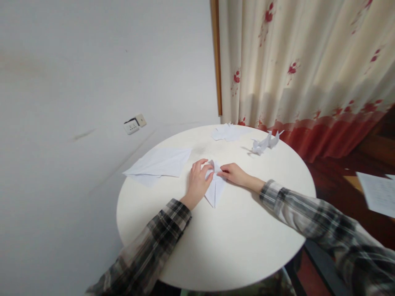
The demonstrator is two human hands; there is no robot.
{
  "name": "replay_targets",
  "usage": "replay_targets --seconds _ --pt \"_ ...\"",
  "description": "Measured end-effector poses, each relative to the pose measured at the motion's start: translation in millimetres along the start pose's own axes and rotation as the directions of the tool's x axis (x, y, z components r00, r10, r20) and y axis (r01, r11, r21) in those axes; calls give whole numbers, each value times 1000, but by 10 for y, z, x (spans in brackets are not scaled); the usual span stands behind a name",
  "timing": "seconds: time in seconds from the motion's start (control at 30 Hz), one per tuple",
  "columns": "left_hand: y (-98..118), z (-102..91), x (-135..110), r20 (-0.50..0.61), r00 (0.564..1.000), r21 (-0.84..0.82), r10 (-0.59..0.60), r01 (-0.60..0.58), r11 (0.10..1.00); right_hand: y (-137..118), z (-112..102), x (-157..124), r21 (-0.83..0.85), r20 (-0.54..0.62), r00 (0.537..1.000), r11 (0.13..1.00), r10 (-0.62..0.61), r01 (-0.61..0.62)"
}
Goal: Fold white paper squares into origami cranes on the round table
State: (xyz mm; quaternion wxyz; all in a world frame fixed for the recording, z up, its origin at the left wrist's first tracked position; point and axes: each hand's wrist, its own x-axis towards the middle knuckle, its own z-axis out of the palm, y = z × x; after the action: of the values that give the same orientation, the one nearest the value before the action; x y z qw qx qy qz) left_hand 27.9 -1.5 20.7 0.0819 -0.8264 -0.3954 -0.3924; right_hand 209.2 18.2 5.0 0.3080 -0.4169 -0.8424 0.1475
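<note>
A piece of folded white paper [215,192] lies on the round white table [222,246], its pointed end toward me and a center crease running down it. My left hand [199,181] has its fingers curled over the paper's upper left side, where a flap [212,163] stands up. From the right, my right hand [233,173] pinches the paper's right edge between thumb and fingers. Parts of the upper fold are hidden behind my fingers.
Flat white paper sheets [163,162] lie at the table's left edge. Folded paper figures [262,144] stand at the back right, and more paper [226,132] lies at the far edge. A wall with a socket [131,126] is left; a curtain [296,74] hangs behind.
</note>
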Motion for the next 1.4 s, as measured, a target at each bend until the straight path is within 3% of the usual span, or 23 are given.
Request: replay_targets --seconds 0.2,0.6,1.1,1.4 --pt "40 47 -18 37 995 -67 91 -89 994 -1 5 0 -33 35 999 999 -27 28" --pt "30 12 0 14 991 -135 130 -127 983 -119 1 -32 -172 60 984 969 -169 177" --pt "55 -7 -1 -134 984 -170 118 -140 975 -104 19 -42 -194 70 980 961 -188 198" --pt "66 -12 -4 -150 981 -182 119 -146 972 -101 13 -36 -176 90 975 960 -204 217"
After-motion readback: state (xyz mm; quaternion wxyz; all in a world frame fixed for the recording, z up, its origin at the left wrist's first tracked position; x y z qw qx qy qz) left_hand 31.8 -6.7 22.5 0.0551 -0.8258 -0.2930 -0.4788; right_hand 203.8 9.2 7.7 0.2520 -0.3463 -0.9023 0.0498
